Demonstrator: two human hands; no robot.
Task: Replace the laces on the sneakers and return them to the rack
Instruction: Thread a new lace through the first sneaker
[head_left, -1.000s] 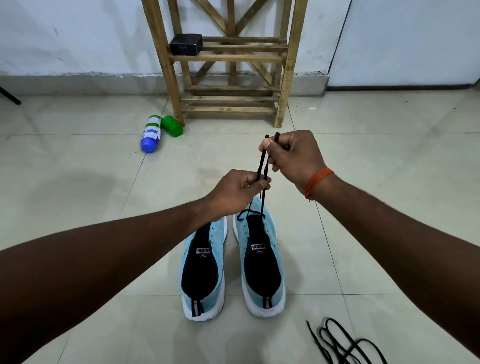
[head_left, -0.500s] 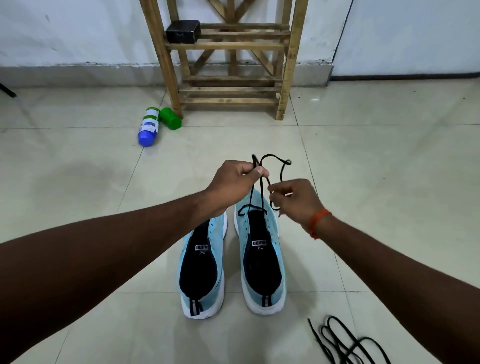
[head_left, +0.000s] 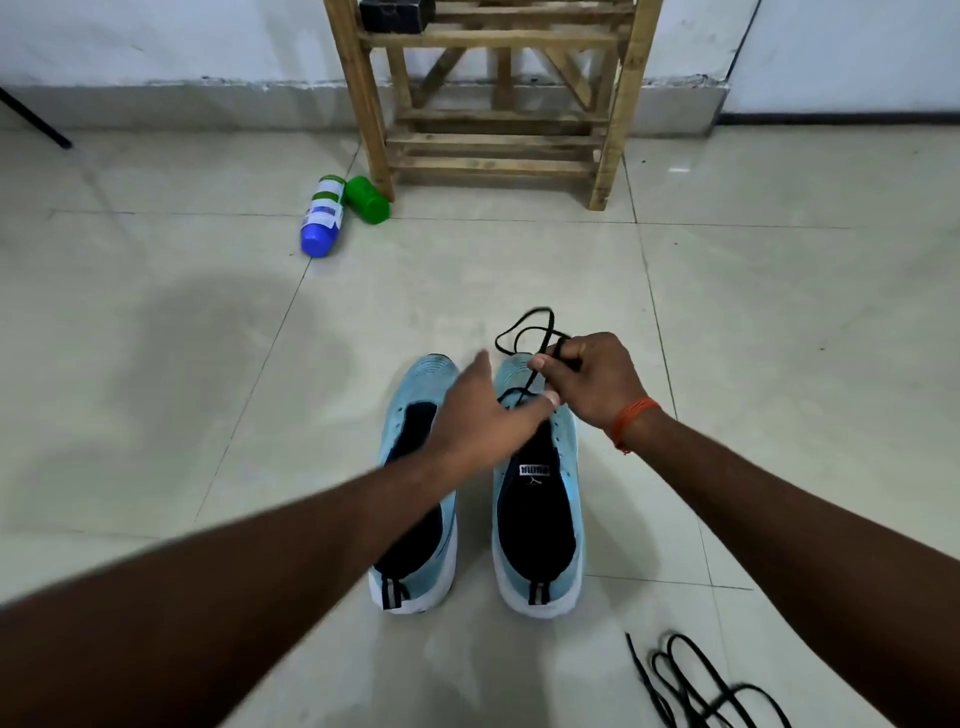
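Two light-blue sneakers with black insides stand side by side on the tiled floor, toes away from me: the left sneaker (head_left: 415, 499) and the right sneaker (head_left: 540, 519). A black lace (head_left: 519, 332) runs up from the right sneaker's front eyelets and loops above its toe. My right hand (head_left: 597, 384) pinches this lace over the toe of the right sneaker. Blurred with motion, my left hand (head_left: 483, 421) hovers over the gap between the sneakers with its fingers stretched out toward the lace, holding nothing. The wooden rack (head_left: 493, 93) stands against the far wall.
A second black lace (head_left: 696, 686) lies coiled on the floor at the lower right. A blue-capped white bottle (head_left: 322, 218) and a green container (head_left: 368, 200) lie by the rack's left leg. A black box (head_left: 395, 15) sits on a rack shelf.
Both hands have come down from chest height to the right sneaker's toe. My left hand has let go of the lace and opened; my right hand keeps the lace.
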